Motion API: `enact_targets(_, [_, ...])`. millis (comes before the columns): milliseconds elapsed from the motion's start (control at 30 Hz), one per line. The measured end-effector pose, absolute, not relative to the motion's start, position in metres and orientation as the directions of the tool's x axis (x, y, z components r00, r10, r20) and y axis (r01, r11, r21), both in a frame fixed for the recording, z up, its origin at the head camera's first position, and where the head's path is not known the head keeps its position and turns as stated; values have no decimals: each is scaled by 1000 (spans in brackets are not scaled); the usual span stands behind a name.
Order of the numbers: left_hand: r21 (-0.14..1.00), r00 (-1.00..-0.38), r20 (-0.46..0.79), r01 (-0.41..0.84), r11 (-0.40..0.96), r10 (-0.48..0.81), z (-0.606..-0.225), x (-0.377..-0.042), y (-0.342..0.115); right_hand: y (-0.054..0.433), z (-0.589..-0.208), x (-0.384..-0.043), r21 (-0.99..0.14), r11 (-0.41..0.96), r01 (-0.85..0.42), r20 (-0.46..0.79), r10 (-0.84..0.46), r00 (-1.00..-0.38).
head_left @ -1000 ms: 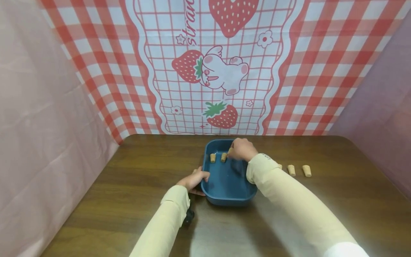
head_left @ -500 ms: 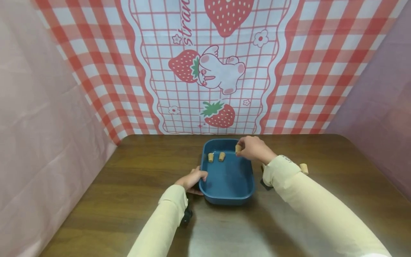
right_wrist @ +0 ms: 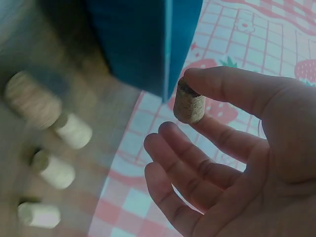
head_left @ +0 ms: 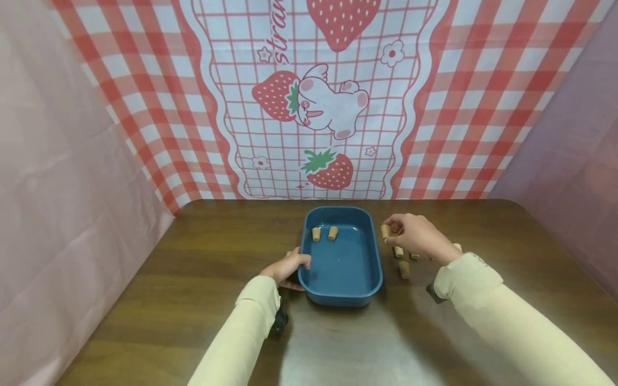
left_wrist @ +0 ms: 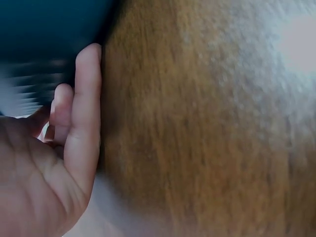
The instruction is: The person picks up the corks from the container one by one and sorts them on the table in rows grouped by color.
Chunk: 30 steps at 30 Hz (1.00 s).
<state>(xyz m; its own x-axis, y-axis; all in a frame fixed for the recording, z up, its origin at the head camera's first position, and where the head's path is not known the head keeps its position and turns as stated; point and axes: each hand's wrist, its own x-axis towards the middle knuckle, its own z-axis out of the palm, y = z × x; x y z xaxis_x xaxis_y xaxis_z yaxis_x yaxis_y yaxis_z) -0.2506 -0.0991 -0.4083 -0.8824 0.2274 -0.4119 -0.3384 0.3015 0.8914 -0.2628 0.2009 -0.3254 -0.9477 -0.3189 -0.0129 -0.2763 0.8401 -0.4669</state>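
Observation:
A blue rectangular tub stands on the table in the head view, with two cork stoppers lying near its far left corner. My left hand grips the tub's left side, its thumb over the rim; in the left wrist view its fingers lie low against the tub's outside. Just right of the tub, my right hand pinches another cork stopper between thumb and index finger, the other fingers loosely spread. Beneath it, several cork stoppers lie on the table, partly hidden by the hand.
The brown wooden table extends on both sides of the tub. A checked strawberry-print cloth hangs behind it. Pale pink cloth hangs at the left and purplish cloth at the right.
My right hand has moved right, from over the tub to beyond its right rim, carrying the cork stopper out. The left hand stays on the tub; two cork stoppers inside lie as before.

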Motion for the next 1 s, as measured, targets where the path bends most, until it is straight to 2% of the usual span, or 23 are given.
enact_targets(500, [887, -875, -424, -347, 306, 235, -409, -251, -100, 260, -359, -238, -460, 845, -272, 26, -293, -956])
enact_targets(1000, [893, -882, -408, -333, 303, 237, -409, -251, -100, 274, -383, -230, -430, 863, -265, -11, -298, -954])
